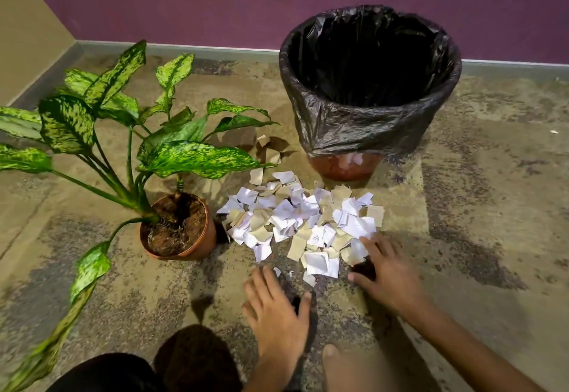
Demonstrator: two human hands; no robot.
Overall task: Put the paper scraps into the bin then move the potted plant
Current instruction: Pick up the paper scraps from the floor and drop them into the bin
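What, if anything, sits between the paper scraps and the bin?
Nothing visible. The paper scraps lie on open floor directly in front of the bin, whose lined mouth is open. The potted plant stands off to the left.

Glossy plastic bin liner (pixel 354 126); matt paper scraps (pixel 301 225).

White and beige torn paper scraps (pixel 303 226), green yellow-speckled leaves of potted plant (pixel 129 148) in terracotta-brown pot, glossy black liner over reddish-brown bin (pixel 369 83), purple far wall (pixel 184 0)

Bare forearms, no sleeves — dark shorts (pixel 101 373) — bare feet.
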